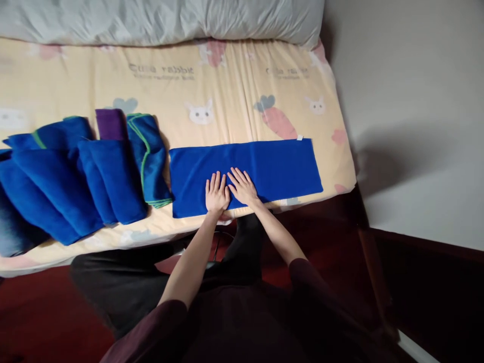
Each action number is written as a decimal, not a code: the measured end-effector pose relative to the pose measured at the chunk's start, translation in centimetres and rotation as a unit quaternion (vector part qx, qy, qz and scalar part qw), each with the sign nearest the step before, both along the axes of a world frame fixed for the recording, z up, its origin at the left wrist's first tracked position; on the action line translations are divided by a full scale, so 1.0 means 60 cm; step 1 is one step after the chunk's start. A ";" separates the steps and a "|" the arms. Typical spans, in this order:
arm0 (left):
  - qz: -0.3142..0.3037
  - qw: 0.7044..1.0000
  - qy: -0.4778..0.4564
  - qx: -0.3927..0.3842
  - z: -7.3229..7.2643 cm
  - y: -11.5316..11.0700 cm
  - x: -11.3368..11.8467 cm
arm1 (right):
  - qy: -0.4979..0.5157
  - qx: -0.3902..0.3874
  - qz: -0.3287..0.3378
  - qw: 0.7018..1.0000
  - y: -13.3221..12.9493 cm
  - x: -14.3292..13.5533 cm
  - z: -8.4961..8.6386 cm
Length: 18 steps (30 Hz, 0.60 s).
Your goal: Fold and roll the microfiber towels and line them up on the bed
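Note:
A blue towel point(283, 169), spread out as a long flat rectangle, lies along the near edge of the bed. A small white tag sticks out from its far edge, near the right end. My left hand point(217, 192) rests flat on the towel left of its middle, fingers apart and pointing away from me. Close beside it, my right hand point(242, 186) presses flat on the same cloth with its fingers spread. The two thumbs nearly meet. Neither hand grips anything.
Left of the towel lie several folded blue cloths point(117, 181), one with green edging point(151, 156), and a purple piece point(111, 124). The patterned bed sheet point(234, 91) carries a pale grey quilt point(159, 20) at the back. A white wall point(416, 101) stands to the right.

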<state>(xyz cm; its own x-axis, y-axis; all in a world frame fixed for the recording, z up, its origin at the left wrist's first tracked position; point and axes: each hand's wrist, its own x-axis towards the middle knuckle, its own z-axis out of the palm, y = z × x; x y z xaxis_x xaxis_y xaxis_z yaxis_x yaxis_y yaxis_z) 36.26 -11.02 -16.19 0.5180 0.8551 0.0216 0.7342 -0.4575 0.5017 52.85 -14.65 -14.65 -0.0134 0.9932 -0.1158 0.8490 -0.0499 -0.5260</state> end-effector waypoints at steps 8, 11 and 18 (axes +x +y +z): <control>0.002 1.000 0.009 0.010 -0.006 -0.003 0.002 | -0.116 -0.016 -0.228 0.967 -0.141 0.350 0.010; 0.005 1.000 0.010 0.001 -0.003 -0.001 0.002 | -0.178 -0.024 -0.275 0.945 -0.178 0.429 0.003; 0.049 0.998 0.017 -0.028 0.008 -0.012 0.026 | -0.232 -0.014 -0.274 0.933 -0.181 0.438 -0.026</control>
<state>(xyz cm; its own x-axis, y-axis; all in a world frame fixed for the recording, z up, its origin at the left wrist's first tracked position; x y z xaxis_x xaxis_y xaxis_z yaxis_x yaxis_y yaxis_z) 37.84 -11.73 -15.73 0.4323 0.9007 -0.0434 0.7912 -0.3558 0.4974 79.12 -25.53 -16.23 0.5528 0.8333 -0.0089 0.8286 -0.5507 -0.1003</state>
